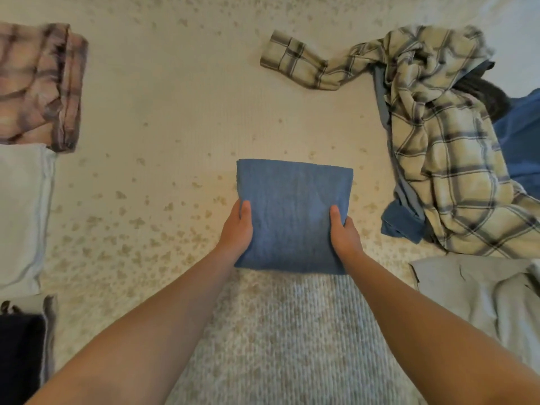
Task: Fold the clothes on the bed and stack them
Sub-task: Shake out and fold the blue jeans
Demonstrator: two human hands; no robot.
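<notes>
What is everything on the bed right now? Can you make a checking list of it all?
Surface: bed cover, cream with small speckles, mostly flat.
Job's things: blue towel, folded into a square, in the middle; folded pink plaid item and pale folded cloth at the left edge; dark folded cloth at lower left.
Clutter: unfolded cream plaid shirt heaped at right over blue clothes; grey garment at lower right.
Grippers: left hand and right hand grip the towel's sides.
Cables: nothing seen.
Surroundings: nothing seen beyond the bed.
</notes>
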